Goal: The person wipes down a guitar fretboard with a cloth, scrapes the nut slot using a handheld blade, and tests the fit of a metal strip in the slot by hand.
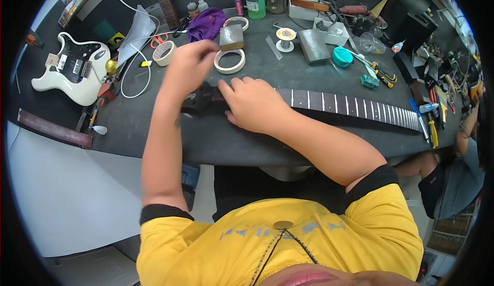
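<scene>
Where the right hand (252,103) rests, the neck (fretted) (352,107) lies beneath.

workshop with guitar neck (350,106) and pliers (385,75)

On my remote screen I saw a dark brown fretboard (329,102) striped with pale frets (336,104), a white guitar body (88,94) with a black pickguard (77,54), purple cloth (206,24), a turquoise tub (341,57), and a yellow shirt (370,234) with black cuffs (378,182).
</scene>
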`<action>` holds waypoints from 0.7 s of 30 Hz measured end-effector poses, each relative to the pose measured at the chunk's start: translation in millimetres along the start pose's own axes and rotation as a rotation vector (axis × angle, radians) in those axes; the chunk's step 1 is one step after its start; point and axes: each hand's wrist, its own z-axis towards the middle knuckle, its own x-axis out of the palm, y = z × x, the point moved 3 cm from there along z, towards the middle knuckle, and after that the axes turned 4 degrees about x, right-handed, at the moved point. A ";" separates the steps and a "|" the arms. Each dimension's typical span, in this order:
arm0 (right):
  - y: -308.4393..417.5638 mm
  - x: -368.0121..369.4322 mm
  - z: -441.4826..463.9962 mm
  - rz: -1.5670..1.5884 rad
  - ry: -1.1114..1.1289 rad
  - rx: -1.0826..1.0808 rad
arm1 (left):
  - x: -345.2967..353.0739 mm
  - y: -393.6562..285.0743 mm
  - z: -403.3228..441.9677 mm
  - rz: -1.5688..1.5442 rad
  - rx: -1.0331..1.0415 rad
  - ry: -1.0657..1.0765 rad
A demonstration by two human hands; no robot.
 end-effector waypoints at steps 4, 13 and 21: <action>3.0 4.3 -9.5 0.049 -0.072 -0.064 | 80.6 -14.3 67.7 0.264 0.393 0.401; 13.2 6.5 -25.8 0.052 -0.130 -0.073 | 156.0 11.1 93.3 0.588 0.795 0.578; 12.2 10.3 -25.9 0.048 -0.170 -0.079 | 167.9 19.7 106.1 0.601 0.854 0.564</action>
